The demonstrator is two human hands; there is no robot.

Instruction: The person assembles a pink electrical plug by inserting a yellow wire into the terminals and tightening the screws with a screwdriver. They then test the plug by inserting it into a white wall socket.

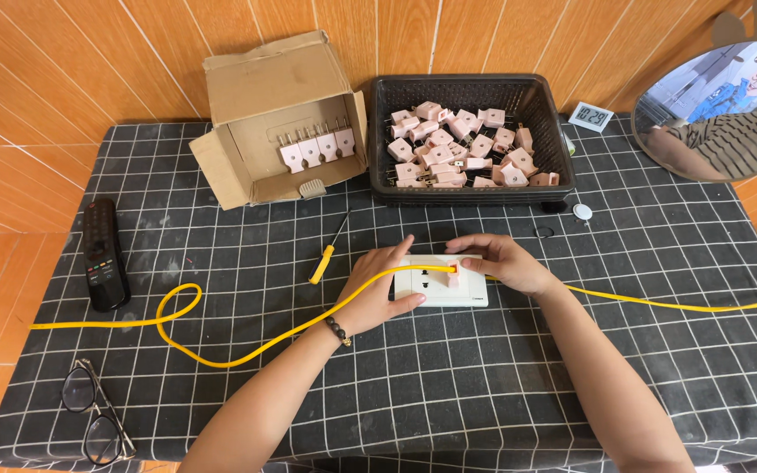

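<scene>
The socket plate (pixel 440 285) under both hands looks like smooth, slightly glossy white plastic. The yellow cable (pixel 221 355) has a smooth, rubbery sheath. The pink plugs (pixel 457 144) are matt plastic with shiny metal prongs, in a black plastic mesh basket (pixel 470 194). The box (pixel 278 118) is rough brown cardboard. The tablecloth (pixel 484 377) is matt black checked cloth, dusty in places. The wall (pixel 89 52) looks like smooth orange wood panelling.

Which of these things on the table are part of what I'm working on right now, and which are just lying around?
In use:
white socket plate, steadied by left hand
pink plug, held by right hand
yellow cable
basket of pink plugs
cardboard box with plugs
likely the yellow-handled screwdriver

Lying about:
remote control
glasses
round mirror
small clock
</scene>
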